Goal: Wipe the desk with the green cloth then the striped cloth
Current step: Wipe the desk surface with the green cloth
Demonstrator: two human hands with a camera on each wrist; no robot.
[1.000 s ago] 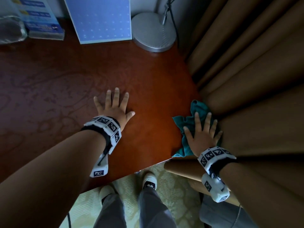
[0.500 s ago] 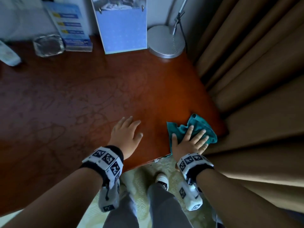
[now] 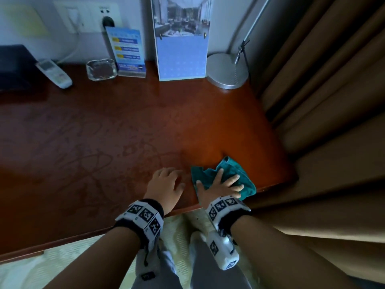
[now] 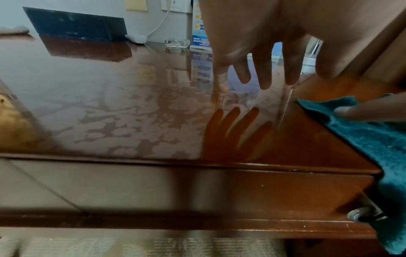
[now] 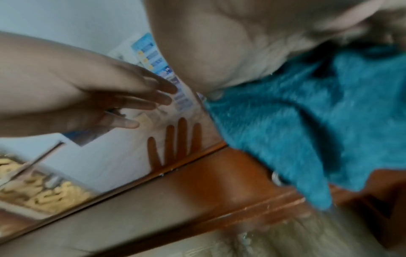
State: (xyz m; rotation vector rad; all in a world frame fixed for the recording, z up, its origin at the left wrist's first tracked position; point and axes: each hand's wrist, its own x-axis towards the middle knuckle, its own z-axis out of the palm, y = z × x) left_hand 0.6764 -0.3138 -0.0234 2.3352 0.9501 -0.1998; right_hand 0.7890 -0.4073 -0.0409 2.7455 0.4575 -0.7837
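Observation:
The green cloth [image 3: 233,172] [image 4: 371,137] [image 5: 292,125] lies crumpled at the near right corner of the brown desk [image 3: 104,142], part of it hanging over the front edge. My right hand [image 3: 218,184] presses flat on it with straight, spread fingers. My left hand [image 3: 164,184] [image 4: 259,52] hovers just left of the cloth, fingers straight and relaxed, a little above the desk top, holding nothing. No striped cloth is in view.
Along the back wall stand a lamp base [image 3: 228,71], a blue calendar [image 3: 181,38], a blue leaflet stand [image 3: 127,53], a glass ashtray [image 3: 101,69], a white remote [image 3: 54,73] and a dark box [image 3: 14,67]. Brown curtains [image 3: 323,101] hang at the desk's right edge.
Both hands have drawn back toward the desk's near edge. The right hand dragged the green cloth with it; the left hand lifted off the surface and came close to the cloth.

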